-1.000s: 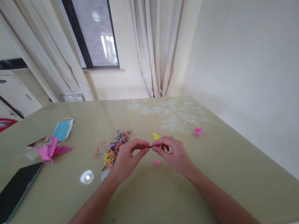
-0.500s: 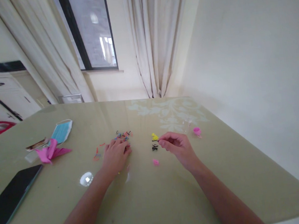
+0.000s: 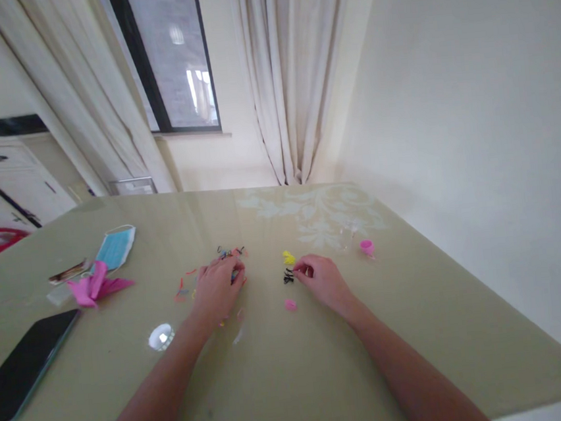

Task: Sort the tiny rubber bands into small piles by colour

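Observation:
My right hand (image 3: 323, 280) pinches a thin black rubber band between thumb and fingertips, right at the small heap of black rubber bands (image 3: 287, 276). Just behind that heap lie yellow rubber bands (image 3: 289, 258), and pink rubber bands (image 3: 290, 305) sit in front of it. Over a mixed heap of coloured rubber bands (image 3: 224, 252), my left hand (image 3: 219, 284) rests with bent fingers, thumb and index tips close together. Bands show in the gap under them; whatever the fingertips hold is too small to make out.
Several stray bands (image 3: 181, 290) lie left of my left hand. Farther left are a clear dome (image 3: 161, 337), a pink folded paper shape (image 3: 94, 286), a blue mask (image 3: 117, 247) and a phone (image 3: 23, 371). A small pink cup-like thing (image 3: 367, 248) stands right, beside the wall.
My right hand has come down and slightly nearer, bringing the black band from beside the yellow bands to the black heap. My left hand's thumb and index have shifted over the mixed heap.

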### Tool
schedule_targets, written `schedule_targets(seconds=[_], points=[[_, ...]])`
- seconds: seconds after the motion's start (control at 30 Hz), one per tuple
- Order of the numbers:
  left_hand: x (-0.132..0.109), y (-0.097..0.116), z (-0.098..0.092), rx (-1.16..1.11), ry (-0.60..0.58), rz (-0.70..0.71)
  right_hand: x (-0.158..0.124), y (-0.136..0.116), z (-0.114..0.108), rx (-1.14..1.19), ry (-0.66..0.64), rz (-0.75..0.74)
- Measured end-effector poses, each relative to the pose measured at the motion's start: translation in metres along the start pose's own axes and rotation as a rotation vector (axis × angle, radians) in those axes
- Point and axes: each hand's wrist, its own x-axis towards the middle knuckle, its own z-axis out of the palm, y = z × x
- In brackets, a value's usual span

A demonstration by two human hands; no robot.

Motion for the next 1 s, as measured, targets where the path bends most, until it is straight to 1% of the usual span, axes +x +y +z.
schedule_targets(seconds=[0.13, 0.33, 0.57, 0.83, 1.0], points=[[0.002, 0.003, -0.004, -0.041, -0.010, -0.005, 0.002, 0.003, 0.002, -0.030, -0.018, 0.003], [0.005, 0.007, -0.008, -0.067, -0.025, 0.012, 0.005, 0.009, 0.002, -0.016, 0.041, -0.052], [0.007, 0.006, -0.009, -0.065, -0.029, 0.048, 0.008, 0.005, 0.004, -0.012, 0.045, -0.016], [0.008, 0.007, -0.009, -0.054, -0.045, 0.069, 0.009, 0.009, 0.008, -0.034, 0.045, -0.089], [0.008, 0.009, -0.011, -0.048, -0.071, 0.072, 0.009, 0.010, 0.010, -0.028, 0.043, -0.098]])
